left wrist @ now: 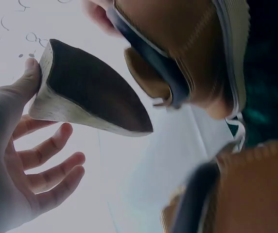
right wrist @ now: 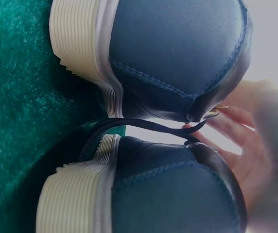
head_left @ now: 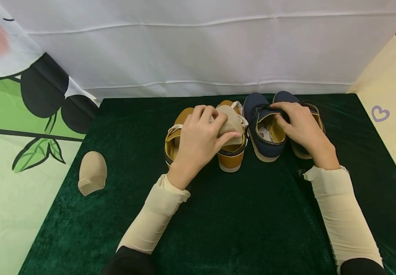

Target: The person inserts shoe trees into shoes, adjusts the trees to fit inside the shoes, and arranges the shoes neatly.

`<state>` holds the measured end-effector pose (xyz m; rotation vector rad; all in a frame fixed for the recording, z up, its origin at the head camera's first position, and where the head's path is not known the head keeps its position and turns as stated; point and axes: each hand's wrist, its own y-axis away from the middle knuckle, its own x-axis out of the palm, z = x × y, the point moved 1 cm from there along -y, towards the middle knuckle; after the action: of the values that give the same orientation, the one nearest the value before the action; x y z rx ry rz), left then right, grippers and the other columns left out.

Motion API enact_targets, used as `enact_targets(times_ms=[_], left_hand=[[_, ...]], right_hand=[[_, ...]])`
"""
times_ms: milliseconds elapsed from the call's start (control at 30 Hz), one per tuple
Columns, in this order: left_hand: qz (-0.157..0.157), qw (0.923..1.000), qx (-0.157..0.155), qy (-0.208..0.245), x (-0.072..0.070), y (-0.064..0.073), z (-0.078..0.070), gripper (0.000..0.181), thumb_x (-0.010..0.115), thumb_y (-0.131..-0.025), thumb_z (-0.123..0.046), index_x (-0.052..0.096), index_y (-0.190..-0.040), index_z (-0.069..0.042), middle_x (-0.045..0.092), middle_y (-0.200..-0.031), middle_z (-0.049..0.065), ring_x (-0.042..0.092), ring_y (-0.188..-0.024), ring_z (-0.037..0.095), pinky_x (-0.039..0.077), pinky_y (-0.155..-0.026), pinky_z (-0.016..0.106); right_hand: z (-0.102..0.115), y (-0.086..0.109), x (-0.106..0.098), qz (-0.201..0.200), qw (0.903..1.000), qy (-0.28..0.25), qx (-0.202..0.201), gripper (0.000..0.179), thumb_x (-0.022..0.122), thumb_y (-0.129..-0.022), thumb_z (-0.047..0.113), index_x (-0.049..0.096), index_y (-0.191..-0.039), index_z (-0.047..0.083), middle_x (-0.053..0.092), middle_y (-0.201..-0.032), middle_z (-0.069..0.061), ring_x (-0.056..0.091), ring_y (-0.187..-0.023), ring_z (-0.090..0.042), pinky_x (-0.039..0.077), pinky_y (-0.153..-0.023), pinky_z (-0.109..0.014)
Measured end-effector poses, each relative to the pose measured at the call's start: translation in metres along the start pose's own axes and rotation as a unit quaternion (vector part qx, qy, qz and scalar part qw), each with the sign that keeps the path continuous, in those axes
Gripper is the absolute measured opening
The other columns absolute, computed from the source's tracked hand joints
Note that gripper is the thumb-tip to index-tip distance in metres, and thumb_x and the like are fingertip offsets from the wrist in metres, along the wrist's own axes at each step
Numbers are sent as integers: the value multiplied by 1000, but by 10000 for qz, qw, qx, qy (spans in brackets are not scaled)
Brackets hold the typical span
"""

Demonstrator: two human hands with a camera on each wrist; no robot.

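Note:
My left hand (head_left: 198,139) pinches a beige toe-shaped shoe insert (head_left: 231,124) between thumb and fingers, over the right one of two tan shoes. In the left wrist view the insert (left wrist: 97,90) shows a dark hollow side and a pale rim. The left tan shoe (head_left: 172,143) is partly hidden behind that hand. My right hand (head_left: 299,124) holds the left navy shoe (head_left: 266,147) near its tongue, thumb at the opening and fingers by the laces. Beside it, the right navy shoe (head_left: 285,96) is partly covered by this hand.
A second beige insert (head_left: 92,172) lies apart on the left of the dark green cloth (head_left: 235,221). All the shoes stand in a row near the back edge, toes toward the white curtain (head_left: 201,53). Printed fabric hangs at both sides.

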<state>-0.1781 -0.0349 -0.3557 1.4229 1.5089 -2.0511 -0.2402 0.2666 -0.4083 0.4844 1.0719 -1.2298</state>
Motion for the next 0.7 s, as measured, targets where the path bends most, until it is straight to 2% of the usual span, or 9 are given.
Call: enact_targets(times_ms=[133, 333, 400, 533, 633, 700], left_hand=[[142, 9997, 177, 31, 3, -4, -12, 54, 62, -94, -67, 75, -109, -17, 65, -109, 5, 61, -113, 28, 56, -85, 41], [4, 9988, 482, 57, 11, -11, -29, 53, 61, -95, -69, 74, -106, -18, 65, -111, 5, 62, -112, 26, 57, -83, 38], [-27, 9986, 527, 98, 13, -13, -35, 53, 60, -94, -69, 74, -106, -19, 66, -112, 4, 62, -113, 26, 57, -87, 39], [-64, 9981, 584, 196, 17, -18, -45, 53, 60, -94, -70, 74, -105, -20, 66, -112, 4, 62, -116, 25, 58, -88, 38], [-104, 9977, 618, 267, 20, -22, -50, 53, 61, -94, -70, 75, -105, -20, 66, -111, 3, 63, -115, 25, 59, -85, 36], [-111, 9973, 636, 343, 21, -24, -54, 54, 61, -93, -71, 76, -105, -21, 66, -111, 3, 62, -113, 24, 59, -88, 36]], right_hand=[[-1, -1, 0, 8, 10000, -18, 4, 39, 54, -106, 13, 59, -143, 5, 61, -140, -26, 55, -124, -46, 39, -105, -65], [-2, -1, 0, -81, 9999, 43, -71, 38, 56, -106, 13, 60, -143, 5, 64, -137, -25, 58, -109, -40, 43, -93, -58], [-2, 0, 0, -92, 9999, 36, -83, 38, 56, -106, 14, 60, -142, 5, 64, -136, -25, 58, -109, -40, 43, -93, -58], [-3, -1, 0, -112, 9999, 24, -120, 37, 56, -106, 13, 61, -141, 5, 65, -134, -25, 59, -113, -42, 43, -95, -59], [-4, -1, 0, -120, 9998, 22, -152, 36, 56, -106, 13, 61, -140, 4, 66, -134, -24, 59, -108, -40, 43, -91, -57], [-5, -1, 0, -128, 9998, 14, -160, 36, 56, -106, 13, 62, -140, 4, 66, -135, -24, 59, -111, -41, 43, -94, -58]])
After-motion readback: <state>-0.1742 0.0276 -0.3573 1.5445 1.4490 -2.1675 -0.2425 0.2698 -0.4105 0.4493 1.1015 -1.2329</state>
